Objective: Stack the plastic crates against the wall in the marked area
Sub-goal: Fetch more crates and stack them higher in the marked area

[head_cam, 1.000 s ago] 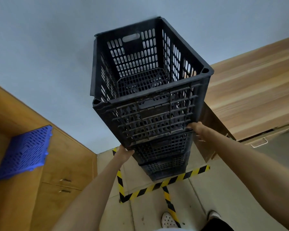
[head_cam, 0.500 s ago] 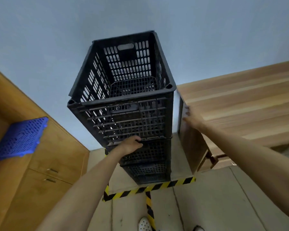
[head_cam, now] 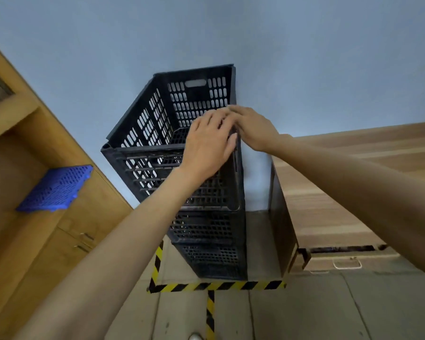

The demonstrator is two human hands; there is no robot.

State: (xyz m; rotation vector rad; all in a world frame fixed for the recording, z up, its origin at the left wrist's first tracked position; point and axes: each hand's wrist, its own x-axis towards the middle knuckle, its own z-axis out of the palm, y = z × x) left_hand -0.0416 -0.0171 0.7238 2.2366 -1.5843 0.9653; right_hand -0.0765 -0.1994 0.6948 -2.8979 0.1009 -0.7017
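Three black slotted plastic crates stand stacked against the blue-grey wall, inside the yellow-and-black floor tape (head_cam: 221,286). The top crate (head_cam: 157,168) sits squarely on the middle crate (head_cam: 206,227), with the bottom crate (head_cam: 214,261) under it. My left hand (head_cam: 207,143) lies flat over the top crate's near right corner, fingers reaching inside the rim. My right hand (head_cam: 254,128) rests against the outside of the same right rim, fingers extended. Neither hand is closed around the crate.
A wooden desk (head_cam: 353,192) with a drawer stands close to the right of the stack. On the left is a wooden cabinet (head_cam: 47,241), and a blue slotted plastic panel (head_cam: 55,188) lies on it. A tape line (head_cam: 210,315) runs toward my shoe (head_cam: 195,336).
Both hands have left the top crate's lower edges and risen to its right rim. The view has shifted, so the stack now appears more to the right and further off.
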